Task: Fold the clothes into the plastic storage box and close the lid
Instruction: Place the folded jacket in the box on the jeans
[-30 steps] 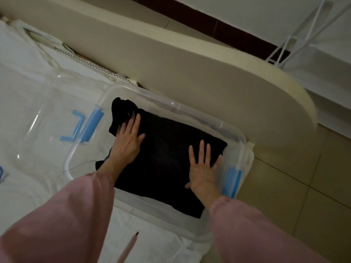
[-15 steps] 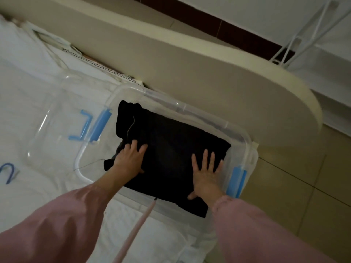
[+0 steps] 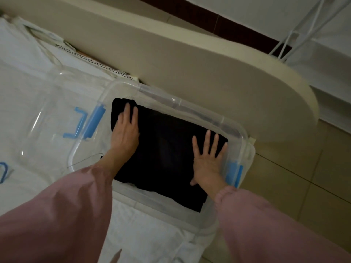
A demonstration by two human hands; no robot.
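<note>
Pressing the black garment (image 3: 171, 154), the open-palmed left hand (image 3: 125, 131) sits at the far-left corner of the storage box (image 3: 190, 105). The right hand (image 3: 207, 164), fingers spread straight, presses near its right wall.

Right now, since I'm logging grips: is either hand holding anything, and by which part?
Nothing is held. The left hand and right hand both lie flat, fingers straight, pressing on the black garment inside the box.

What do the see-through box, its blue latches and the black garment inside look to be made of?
Storage box: clear glossy plastic; the bedding shows through its walls and highlights glint on it. Blue latch: opaque plastic, probably, smooth and solid-coloured. Black garment: soft matte fabric; it lies folded flat, weave too dark to tell.
</note>
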